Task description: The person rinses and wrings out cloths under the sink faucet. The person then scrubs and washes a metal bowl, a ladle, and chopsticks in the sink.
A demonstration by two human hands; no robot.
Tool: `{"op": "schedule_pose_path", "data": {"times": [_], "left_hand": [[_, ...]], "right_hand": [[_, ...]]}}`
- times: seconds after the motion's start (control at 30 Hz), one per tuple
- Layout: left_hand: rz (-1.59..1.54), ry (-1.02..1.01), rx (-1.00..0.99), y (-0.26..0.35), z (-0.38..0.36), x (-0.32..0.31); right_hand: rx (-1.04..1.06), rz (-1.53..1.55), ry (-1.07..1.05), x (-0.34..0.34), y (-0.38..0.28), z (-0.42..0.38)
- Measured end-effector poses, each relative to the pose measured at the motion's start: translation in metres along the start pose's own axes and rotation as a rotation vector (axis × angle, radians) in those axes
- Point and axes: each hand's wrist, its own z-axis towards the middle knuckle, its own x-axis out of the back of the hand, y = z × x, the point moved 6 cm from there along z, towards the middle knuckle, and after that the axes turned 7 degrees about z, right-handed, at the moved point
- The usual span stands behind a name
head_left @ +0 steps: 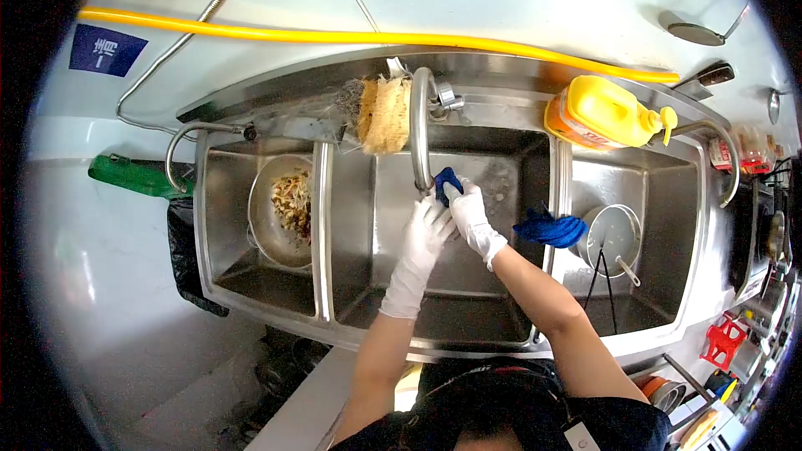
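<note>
Gloved fingers point(454, 191) of R hand point(473, 215) are closed on small blue cloth point(447, 179), held over mid. sink point(388, 192) near tap point(420, 138), prob. so drips are caught; L hand's point(424, 238) grip can't be told, underside hidden.

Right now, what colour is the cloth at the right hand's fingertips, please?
The cloth is dark blue, clearest in the head view.

A stainless-steel sink point(323, 284) with three basins carries everything here. In the left basin rests a round metal bowl point(262, 225); in the right one, a handled pot point(614, 221). A bundle of blue cloth point(547, 228) lies over the right divider, partly above the middle basin. On the back ledge sit a shaggy tan scrubber point(386, 117) and — farther right — a yellow jug point(585, 108).
</note>
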Motion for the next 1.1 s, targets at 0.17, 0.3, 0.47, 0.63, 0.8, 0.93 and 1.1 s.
{"op": "schedule_pose_path", "data": {"times": [0.17, 0.3, 0.47, 0.63, 0.8, 0.93, 1.1], "left_hand": [[-0.120, 0.079, 0.130, -0.007, 0.013, 0.038], [-0.290, -0.287, -0.110, 0.008, 0.018, -0.004], [-0.182, -0.280, -0.057, -0.014, 0.047, 0.028], [-0.207, -0.103, 0.018, -0.019, 0.032, -0.016], [-0.196, -0.324, -0.190, -0.024, 0.042, 0.013], [-0.305, -0.043, 0.071, -0.042, 0.059, 0.007], [-0.159, -0.016, -0.033, -0.024, 0.055, 0.018]], "right_hand": [[0.184, -0.073, -0.235, -0.030, -0.014, -0.018], [0.387, -0.379, -0.404, -0.046, 0.000, -0.044], [0.756, -0.887, -0.518, -0.059, -0.030, -0.115], [0.506, -1.059, -0.325, -0.032, -0.031, -0.006], [0.916, -0.854, -0.293, -0.049, -0.022, -0.062], [0.568, -1.079, -0.051, -0.015, -0.002, 0.018], [0.550, -0.737, -0.347, -0.014, -0.025, 0.003]]}}
